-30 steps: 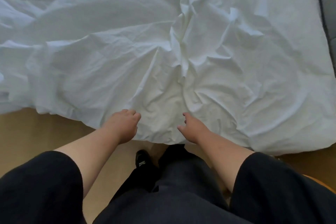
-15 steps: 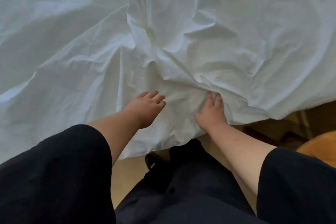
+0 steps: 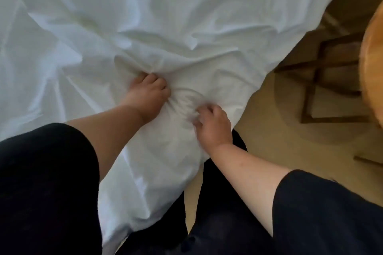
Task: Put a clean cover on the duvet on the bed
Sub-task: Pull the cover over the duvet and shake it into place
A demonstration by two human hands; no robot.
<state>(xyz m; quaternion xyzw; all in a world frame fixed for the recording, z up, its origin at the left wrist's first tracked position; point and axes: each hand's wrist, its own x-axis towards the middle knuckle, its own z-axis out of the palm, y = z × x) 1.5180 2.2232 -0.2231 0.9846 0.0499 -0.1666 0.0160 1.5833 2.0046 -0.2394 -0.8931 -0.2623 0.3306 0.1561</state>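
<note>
A wrinkled white duvet cover (image 3: 145,16) spreads across the bed and fills most of the view, its near corner hanging down toward my legs. My left hand (image 3: 148,94) has its fingers curled into a bunch of the fabric near that corner. Just to its right, my right hand (image 3: 213,125) grips the gathered cloth too, slightly blurred by motion. Folds radiate from between the two hands. The duvet inside is hidden by the cover.
Tan floor (image 3: 269,130) shows to the right of the bed corner. A dark wooden chair frame (image 3: 319,80) stands there, and the edge of a round orange wooden table (image 3: 373,68) sits at the far right. My dark trousers fill the bottom of the view.
The view has shifted right toward the bed corner. Both hands went from resting on the cover's edge to gripping bunched fabric, and the right hand has moved nearer to me.
</note>
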